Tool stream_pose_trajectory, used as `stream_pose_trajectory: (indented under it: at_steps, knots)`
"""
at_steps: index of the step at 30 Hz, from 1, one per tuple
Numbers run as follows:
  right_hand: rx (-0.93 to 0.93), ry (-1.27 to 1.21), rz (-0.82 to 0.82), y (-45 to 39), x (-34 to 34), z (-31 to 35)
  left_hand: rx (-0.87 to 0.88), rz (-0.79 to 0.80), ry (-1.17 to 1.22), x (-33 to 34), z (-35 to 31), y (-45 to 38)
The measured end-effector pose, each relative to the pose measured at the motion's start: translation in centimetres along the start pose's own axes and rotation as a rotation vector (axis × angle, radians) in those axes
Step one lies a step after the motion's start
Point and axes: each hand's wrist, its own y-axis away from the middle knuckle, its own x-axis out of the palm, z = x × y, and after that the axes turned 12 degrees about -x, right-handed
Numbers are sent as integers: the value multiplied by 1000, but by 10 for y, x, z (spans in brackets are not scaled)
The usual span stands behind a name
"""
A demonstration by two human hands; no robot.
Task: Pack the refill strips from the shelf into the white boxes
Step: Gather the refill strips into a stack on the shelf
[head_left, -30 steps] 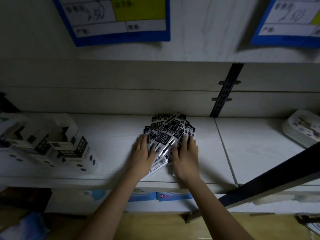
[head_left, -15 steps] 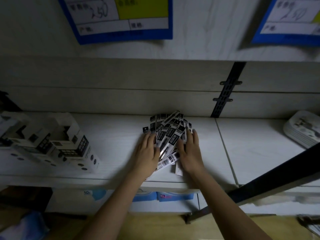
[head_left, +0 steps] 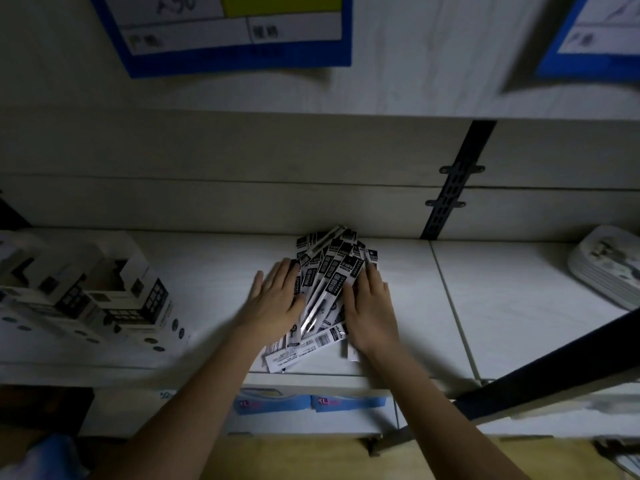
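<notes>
**Both hands flat on the refill pile**

So here's where I'm at: the refill strips (head_left: 329, 289) are sitting in one messy fanned-out heap on the white shelf (head_left: 214, 271), right between my two hands. My left hand (head_left: 275, 299) is pressed against the left edge of the heap, fingers straight and spread a bit, tips lying on the outermost strips. My right hand (head_left: 372, 306) does the same on the right edge, fingers straight and close together, palm down. Neither hand is actually curled round anything, they're just flat and pushing in on the pile from both sides.

The strips point away from me with their dark printed ends up near my fingertips and the white barcode ends poking out toward my wrists, a few of them reaching the front edge of the shelf. Some lie crossed over the others.

The white boxes (head_left: 104, 299) are well off to the left of my left hand, on the same shelf, a cluster with open tops and black printing on the fronts. It's dim and blurry over there so I can't tell what's in them.

Far out past my right hand there's a stack of white trays (head_left: 609, 271) at the shelf's edge. Beyond my fingertips a black slotted rail (head_left: 453, 188) runs up the back wall, and above that hang two blue-bordered labels (head_left: 221, 32).
</notes>
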Motion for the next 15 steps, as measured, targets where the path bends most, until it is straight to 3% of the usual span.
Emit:
stream_pose_trajectory:
  at_steps: [10, 15]
  knots:
    - [-18, -122, 42, -10, -20, -12, 125, 33, -92, -16, 4, 4]
    - [65, -110, -159, -3, -42, -2, 117, -73, -58, -18, 8, 5]
